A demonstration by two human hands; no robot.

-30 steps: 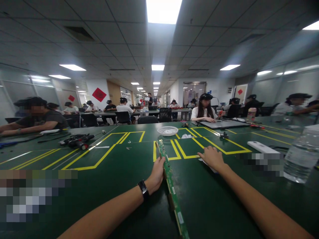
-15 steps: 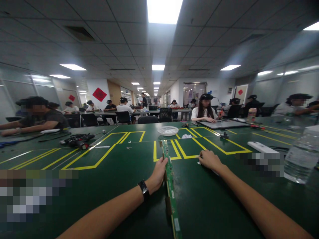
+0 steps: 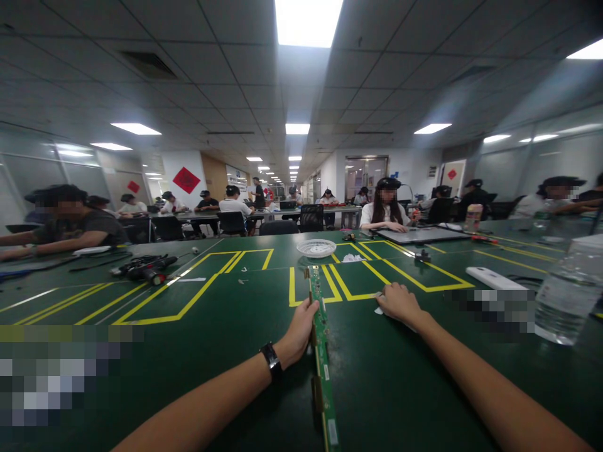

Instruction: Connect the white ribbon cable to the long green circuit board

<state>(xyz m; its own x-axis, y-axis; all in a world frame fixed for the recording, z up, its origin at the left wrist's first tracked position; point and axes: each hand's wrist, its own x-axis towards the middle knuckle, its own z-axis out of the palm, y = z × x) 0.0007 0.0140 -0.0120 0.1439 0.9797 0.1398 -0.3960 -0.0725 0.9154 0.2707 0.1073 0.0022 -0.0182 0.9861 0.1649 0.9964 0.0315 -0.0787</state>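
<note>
In my left hand is a long, narrow green circuit board, gripped near its far end with the thumb over its top face. The board runs toward me, and brown flaps stick out along its left edge. Over to the right, my right hand is closed, fingers pointing down near the tabletop. A small white piece, perhaps paper or wipe, shows under its fingertips; most of it is hidden by the hand.
A white slotted basket stands ahead, beside crumpled white paper. Yellow tape marks the green table. To the right are a white power strip and a clear water bottle. A black power tool lies left. Co-workers sit around.
My left hand and the board stay nearly in place. My right hand has shifted slightly right, and a bit more of the white piece shows beneath it. The view has moved slightly.
</note>
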